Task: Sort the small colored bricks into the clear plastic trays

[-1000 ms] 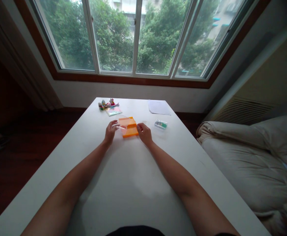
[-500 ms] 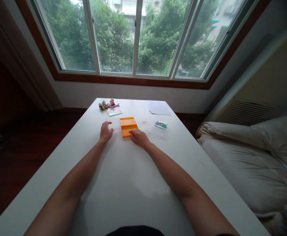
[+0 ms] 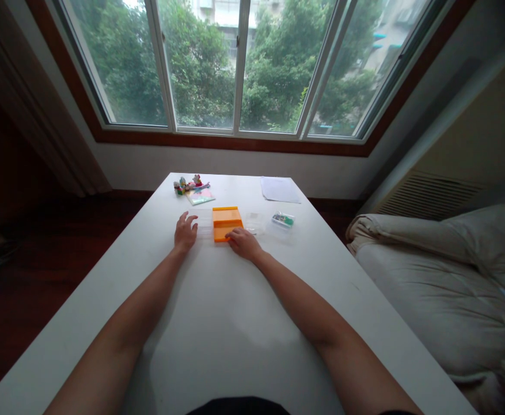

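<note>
An orange plastic case [image 3: 227,215] lies opened out flat on the white table, its two halves joined by a fold across the middle. My right hand [image 3: 244,244] grips its near right corner, with the fingertips over the edge of the near half. To the left, my left hand [image 3: 185,231] rests open with its fingers spread and curved. It is beside a clear plastic box [image 3: 204,226], apart from the orange case. Whether the left fingertips touch the clear box, I cannot tell. Another clear plastic container [image 3: 254,220] is just right of the case.
A clear box holding small green and dark items [image 3: 283,219] stands farther right. White paper sheets [image 3: 279,189] lie at the far right corner. Small colourful figures [image 3: 182,185] and a pastel flat square [image 3: 201,196] are at the far left. A beige sofa [image 3: 429,276] borders the right side.
The orange case has shifted slightly to the right and turned a little. My left hand has drawn slightly left, its fingers more spread. My right hand has moved a little left along the near edge.
</note>
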### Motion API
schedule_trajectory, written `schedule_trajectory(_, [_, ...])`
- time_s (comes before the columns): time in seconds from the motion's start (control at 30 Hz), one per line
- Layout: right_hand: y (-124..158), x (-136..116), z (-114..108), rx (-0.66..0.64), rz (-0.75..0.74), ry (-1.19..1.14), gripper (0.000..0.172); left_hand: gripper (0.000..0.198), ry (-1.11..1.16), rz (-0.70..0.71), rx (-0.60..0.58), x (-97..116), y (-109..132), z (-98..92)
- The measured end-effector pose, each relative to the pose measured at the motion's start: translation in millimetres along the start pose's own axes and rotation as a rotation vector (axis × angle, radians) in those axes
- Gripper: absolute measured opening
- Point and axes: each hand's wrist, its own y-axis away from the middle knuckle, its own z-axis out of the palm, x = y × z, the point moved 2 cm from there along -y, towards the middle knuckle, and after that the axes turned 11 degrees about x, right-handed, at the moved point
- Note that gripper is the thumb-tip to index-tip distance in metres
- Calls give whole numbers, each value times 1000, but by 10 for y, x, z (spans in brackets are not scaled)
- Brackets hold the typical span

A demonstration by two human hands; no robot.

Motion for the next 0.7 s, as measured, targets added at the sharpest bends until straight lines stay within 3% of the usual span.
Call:
schedule_trajectory(0.17, [0,-13,35,4,-26,-13,26,23,-85,33,90,210,32,-118])
schedule_trajectory(0.4, [-43,-82,111,27,-4,45,27,30,-51,231,-119,449,208,52])
schedule_trajectory(0.5, [-66,-74,139,39,5,41,27,36,-17,258,-178,458,247,128])
schedule_trajectory(0.7, [-70,-24,165,31,-16,-20,26,27,34,275,-254,399,240,176])
